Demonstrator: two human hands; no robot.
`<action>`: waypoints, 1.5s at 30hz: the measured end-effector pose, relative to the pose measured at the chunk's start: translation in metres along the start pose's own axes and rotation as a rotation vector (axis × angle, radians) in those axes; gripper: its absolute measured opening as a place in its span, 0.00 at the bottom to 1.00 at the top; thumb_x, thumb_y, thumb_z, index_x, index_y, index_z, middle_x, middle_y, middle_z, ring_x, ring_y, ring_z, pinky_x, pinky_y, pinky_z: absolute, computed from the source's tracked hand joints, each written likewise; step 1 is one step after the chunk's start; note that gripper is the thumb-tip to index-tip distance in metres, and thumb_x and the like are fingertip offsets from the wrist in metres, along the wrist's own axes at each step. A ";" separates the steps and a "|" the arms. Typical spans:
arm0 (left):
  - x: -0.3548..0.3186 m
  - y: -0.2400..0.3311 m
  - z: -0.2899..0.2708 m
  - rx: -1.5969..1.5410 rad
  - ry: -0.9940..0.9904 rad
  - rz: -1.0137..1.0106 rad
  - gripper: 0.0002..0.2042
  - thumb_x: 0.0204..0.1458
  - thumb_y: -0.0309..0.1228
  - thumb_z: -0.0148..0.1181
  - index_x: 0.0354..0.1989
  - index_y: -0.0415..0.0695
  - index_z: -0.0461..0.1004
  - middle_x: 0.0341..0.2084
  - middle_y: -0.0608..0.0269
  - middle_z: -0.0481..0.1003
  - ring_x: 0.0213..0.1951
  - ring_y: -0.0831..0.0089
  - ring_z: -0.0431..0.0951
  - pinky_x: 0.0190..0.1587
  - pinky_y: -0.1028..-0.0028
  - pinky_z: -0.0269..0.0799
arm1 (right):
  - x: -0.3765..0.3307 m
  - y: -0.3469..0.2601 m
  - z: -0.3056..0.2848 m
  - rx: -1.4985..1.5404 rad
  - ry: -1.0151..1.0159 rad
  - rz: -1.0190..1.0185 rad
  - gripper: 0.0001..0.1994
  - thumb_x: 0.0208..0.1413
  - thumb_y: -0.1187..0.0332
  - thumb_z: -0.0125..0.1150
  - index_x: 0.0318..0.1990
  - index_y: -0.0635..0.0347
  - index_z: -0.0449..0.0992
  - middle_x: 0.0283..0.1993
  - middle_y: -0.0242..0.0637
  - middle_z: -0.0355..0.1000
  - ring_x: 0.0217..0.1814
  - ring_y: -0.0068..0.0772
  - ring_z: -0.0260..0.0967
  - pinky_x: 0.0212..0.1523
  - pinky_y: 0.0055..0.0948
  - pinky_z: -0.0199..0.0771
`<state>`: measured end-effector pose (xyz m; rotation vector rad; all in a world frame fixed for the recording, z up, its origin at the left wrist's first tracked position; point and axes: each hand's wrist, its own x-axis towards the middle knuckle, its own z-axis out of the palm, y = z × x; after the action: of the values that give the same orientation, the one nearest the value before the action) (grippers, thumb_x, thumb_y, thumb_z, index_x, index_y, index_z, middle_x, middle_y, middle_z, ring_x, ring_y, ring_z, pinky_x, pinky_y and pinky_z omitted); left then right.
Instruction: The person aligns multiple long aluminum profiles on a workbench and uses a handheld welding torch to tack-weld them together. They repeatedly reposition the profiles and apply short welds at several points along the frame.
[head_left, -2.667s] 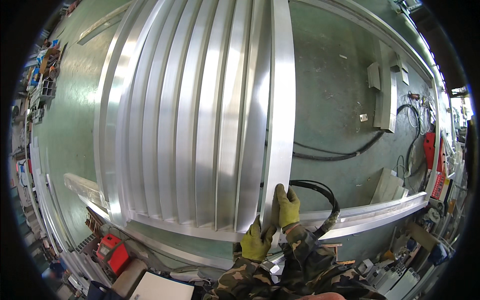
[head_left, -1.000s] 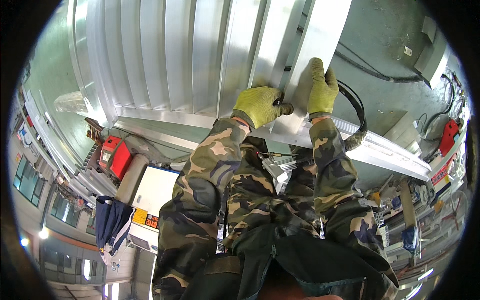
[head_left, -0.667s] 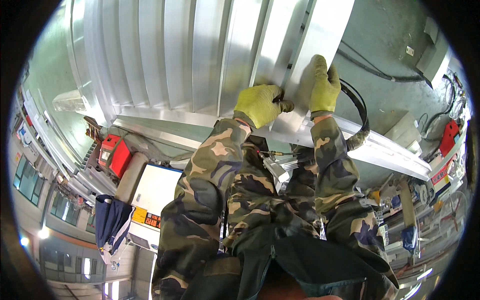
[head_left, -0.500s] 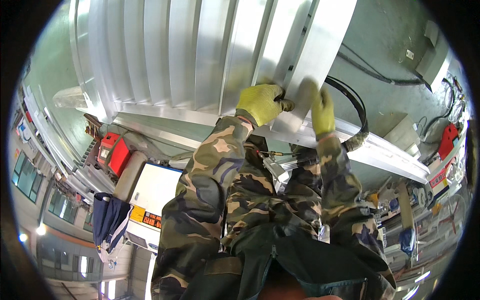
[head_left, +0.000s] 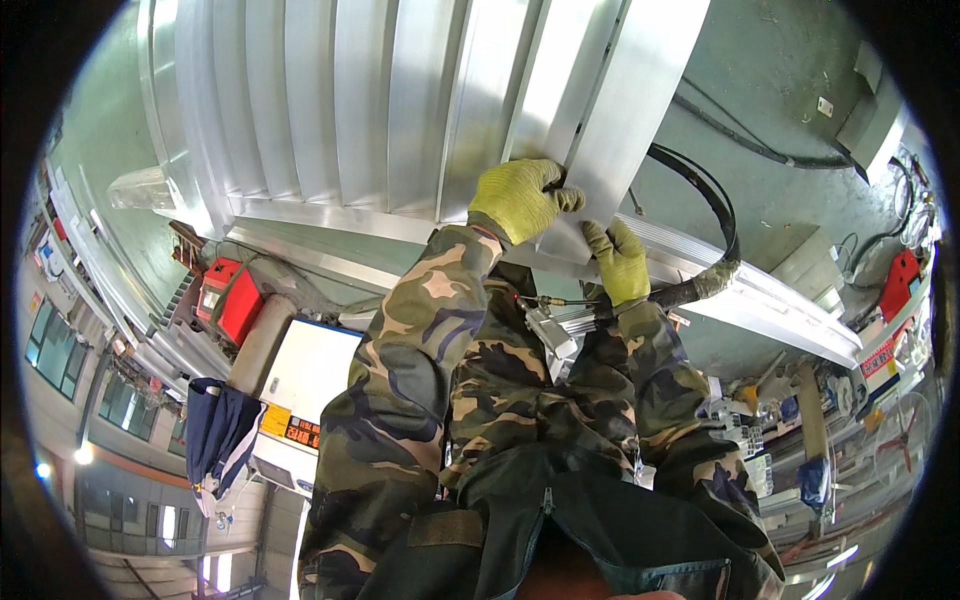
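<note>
— What is being handled?

— A long metal bar (head_left: 610,130) at the right edge of the ribbed metal panel (head_left: 380,100) is gripped at its lower end by the gloved left hand (head_left: 522,196). The right hand (head_left: 618,262) is laid flat, fingers loose, just below.

— And what is called for?

— The bar appears to be mid-seating; a firm, steady hold would be needed, clear of the black hose (head_left: 715,200).

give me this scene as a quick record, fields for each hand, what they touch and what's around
left hand: left hand in a yellow-green glove, fingers curled over the edge of the long aluminium profile
right hand: right hand in a matching glove, flat against the same profile lower down
workpiece: ribbed aluminium panel lying on the green floor
hose: black hose looping just right of the right hand
clothing: camouflage sleeves
nearby: red box at left, white cabinet below it
</note>
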<state>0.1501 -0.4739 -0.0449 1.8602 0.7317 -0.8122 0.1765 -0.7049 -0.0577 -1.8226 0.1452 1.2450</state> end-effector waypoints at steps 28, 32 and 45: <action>-0.015 0.000 -0.001 -0.147 0.071 0.022 0.24 0.47 0.53 0.76 0.31 0.41 0.81 0.26 0.50 0.80 0.30 0.51 0.80 0.35 0.61 0.74 | -0.010 0.016 0.009 -0.016 0.038 -0.047 0.18 0.71 0.62 0.59 0.60 0.63 0.77 0.52 0.42 0.82 0.54 0.32 0.78 0.56 0.30 0.75; -0.016 -0.003 -0.003 -0.186 0.048 0.051 0.23 0.46 0.52 0.78 0.30 0.41 0.81 0.24 0.52 0.79 0.27 0.59 0.80 0.33 0.63 0.73 | -0.011 0.019 0.006 -0.013 0.006 -0.041 0.19 0.71 0.61 0.59 0.62 0.64 0.76 0.52 0.42 0.82 0.54 0.30 0.77 0.56 0.30 0.75; -0.018 -0.009 -0.006 -0.314 -0.057 0.075 0.24 0.43 0.50 0.81 0.38 0.42 0.86 0.29 0.58 0.85 0.31 0.71 0.83 0.38 0.70 0.77 | 0.013 0.005 0.048 0.399 0.369 -0.031 0.23 0.70 0.54 0.62 0.58 0.67 0.77 0.46 0.35 0.79 0.47 0.25 0.73 0.50 0.28 0.74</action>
<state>0.1338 -0.4680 -0.0330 1.5673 0.7049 -0.6581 0.1471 -0.6680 -0.0754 -1.6728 0.5296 0.7781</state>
